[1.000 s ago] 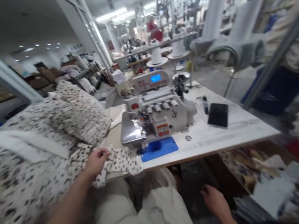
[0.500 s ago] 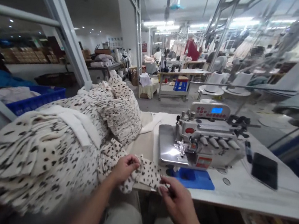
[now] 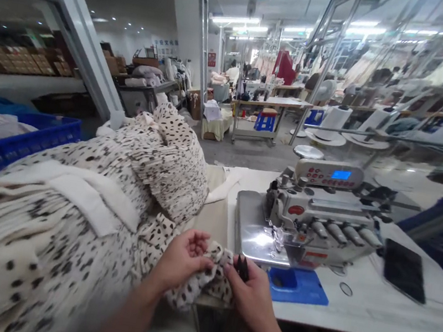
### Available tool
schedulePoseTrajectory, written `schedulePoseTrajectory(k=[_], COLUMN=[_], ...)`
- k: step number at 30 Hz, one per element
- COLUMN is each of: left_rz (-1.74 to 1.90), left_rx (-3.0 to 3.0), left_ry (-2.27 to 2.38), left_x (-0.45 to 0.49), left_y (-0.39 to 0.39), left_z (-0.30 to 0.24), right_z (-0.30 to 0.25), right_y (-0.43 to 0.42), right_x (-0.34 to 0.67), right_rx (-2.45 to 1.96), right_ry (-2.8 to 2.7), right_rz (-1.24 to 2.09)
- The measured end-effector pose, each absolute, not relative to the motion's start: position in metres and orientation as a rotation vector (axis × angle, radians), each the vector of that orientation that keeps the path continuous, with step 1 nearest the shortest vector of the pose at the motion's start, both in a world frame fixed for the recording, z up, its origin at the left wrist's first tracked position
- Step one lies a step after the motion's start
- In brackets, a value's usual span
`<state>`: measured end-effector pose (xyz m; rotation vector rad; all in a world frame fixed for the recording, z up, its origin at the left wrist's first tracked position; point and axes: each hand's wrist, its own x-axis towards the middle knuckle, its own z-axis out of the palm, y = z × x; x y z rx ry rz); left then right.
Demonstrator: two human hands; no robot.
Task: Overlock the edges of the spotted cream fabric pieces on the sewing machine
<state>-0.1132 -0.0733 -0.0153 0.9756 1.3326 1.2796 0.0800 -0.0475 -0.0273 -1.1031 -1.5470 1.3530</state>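
At the table's front edge, my left hand [image 3: 181,260] has its thumb and curled fingers closed on a piece of cream fabric with dark spots [image 3: 187,291]. My right hand [image 3: 251,294] is closed round black thread snips [image 3: 242,268], whose pointed blades stick up. Its thumb and fingertips also pinch the fabric's edge, close to the left hand. The cloth hangs bunched between and below both hands. A large pile of the same spotted fabric [image 3: 178,176] rises on the left. Just beyond the right hand stands a white overlock sewing machine [image 3: 324,205] with its lamp lit.
A blue tray [image 3: 316,298] lies in front of the machine. To the right, a dark tablet-like device [image 3: 404,271] rests on the white table [image 3: 370,313]. A blue crate [image 3: 54,134] with cloth stands at far left. Thread cones [image 3: 335,122] stand behind the machine.
My hands have come together, bunching the fabric that was stretched between them. The snips' blades now show upright in my right hand. The view has shifted slightly.
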Motion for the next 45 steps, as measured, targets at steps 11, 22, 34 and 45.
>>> schedulePoseTrajectory(k=[11, 22, 34, 45], left_rz=[1.086, 0.936, 1.343, 0.315], left_rx=[0.894, 1.039, 1.977, 2.621], left_ry=[1.144, 1.170, 1.592, 1.274], left_x=[-0.106, -0.082, -0.060, -0.091], left_y=[-0.063, -0.054, -0.085, -0.117], left_z=[0.017, 0.042, -0.007, -0.014], right_z=[-0.025, -0.019, -0.028, -0.039], right_y=[-0.046, -0.048, -0.035, -0.042], right_x=[0.101, 0.102, 0.115, 0.131], right_rx=[-1.152, -0.959, -1.175, -1.166], right_ry=[-1.499, -1.081, -1.288, -1.304], right_rz=[1.351, 1.775, 1.350, 1.422])
